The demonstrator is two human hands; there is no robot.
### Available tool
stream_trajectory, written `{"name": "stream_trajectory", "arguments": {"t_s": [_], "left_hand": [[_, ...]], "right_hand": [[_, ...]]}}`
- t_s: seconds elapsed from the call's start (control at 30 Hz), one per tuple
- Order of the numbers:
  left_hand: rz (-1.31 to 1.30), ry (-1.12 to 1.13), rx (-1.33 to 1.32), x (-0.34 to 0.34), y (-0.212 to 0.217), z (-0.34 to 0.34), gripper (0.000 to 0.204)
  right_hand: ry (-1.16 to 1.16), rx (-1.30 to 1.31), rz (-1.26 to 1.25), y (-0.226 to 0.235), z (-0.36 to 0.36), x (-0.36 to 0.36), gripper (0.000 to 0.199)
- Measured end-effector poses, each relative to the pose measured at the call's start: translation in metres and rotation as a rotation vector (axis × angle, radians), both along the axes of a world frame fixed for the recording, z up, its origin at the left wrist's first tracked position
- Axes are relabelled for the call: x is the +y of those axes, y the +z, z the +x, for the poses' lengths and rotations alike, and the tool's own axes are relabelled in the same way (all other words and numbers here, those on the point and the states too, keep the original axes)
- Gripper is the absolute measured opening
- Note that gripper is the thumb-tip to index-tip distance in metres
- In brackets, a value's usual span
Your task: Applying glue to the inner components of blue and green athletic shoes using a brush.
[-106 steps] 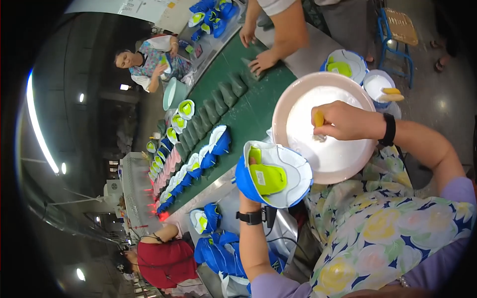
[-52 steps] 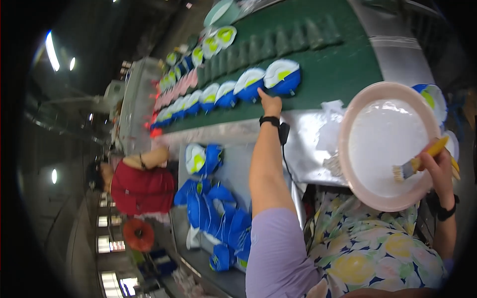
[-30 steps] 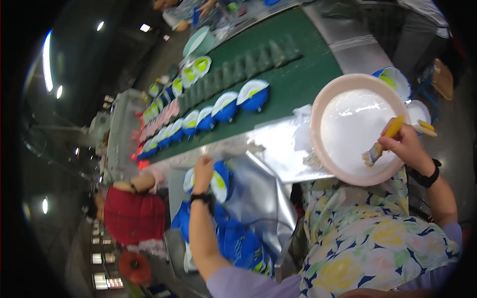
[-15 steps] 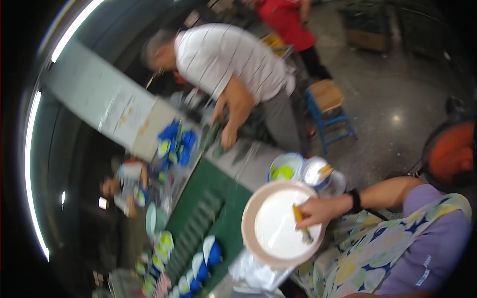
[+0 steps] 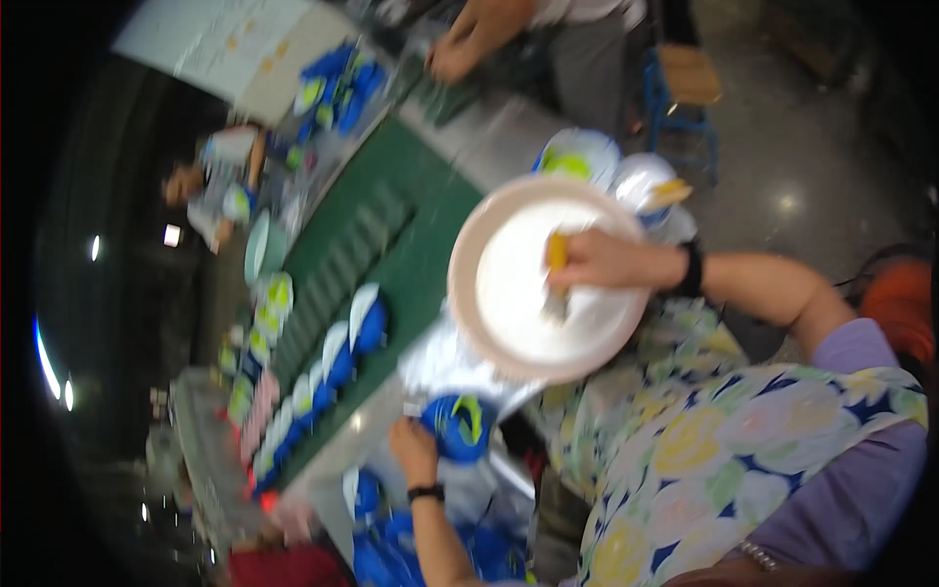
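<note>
several blue-and-white shoe uppers [image 5: 335, 364] stand in a row on the green belt [image 5: 421, 259] at left. next comes the left hand [image 5: 415, 450]: over the loose uppers [image 5: 380, 553] a second ago, it now seems to pinch the edge of one blue upper [image 5: 458, 428], though blur hides the exact grip. that suggests a fresh piece is ready near the pink basin [image 5: 463, 279]. farther right, the right hand [image 5: 599, 261] pinches a yellow-handled brush [image 5: 558, 252], bristles down at the white liquid [image 5: 514, 269], as half a second ago.
</note>
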State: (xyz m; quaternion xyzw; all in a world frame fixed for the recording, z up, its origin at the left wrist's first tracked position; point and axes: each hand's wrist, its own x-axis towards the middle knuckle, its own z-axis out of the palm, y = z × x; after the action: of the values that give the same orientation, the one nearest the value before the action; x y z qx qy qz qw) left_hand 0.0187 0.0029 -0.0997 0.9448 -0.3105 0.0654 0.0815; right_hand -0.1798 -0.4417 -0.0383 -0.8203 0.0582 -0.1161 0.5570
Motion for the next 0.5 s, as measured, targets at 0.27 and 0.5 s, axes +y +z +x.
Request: {"name": "stream_trajectory", "arguments": {"t_s": [0.27, 0.5], "left_hand": [[-0.688, 0.297, 0.87, 0.01, -0.02, -0.055, 0.06], [-0.001, 0.313, 0.374, -0.067, -0.019, -0.052, 0.068]], "right_hand": [[0.122, 0.0, -0.032, 0.009, 0.032, 0.027, 0.02], [0.48, 0.219, -0.58, 0.009, 0.026, 0.041, 0.022]]}}
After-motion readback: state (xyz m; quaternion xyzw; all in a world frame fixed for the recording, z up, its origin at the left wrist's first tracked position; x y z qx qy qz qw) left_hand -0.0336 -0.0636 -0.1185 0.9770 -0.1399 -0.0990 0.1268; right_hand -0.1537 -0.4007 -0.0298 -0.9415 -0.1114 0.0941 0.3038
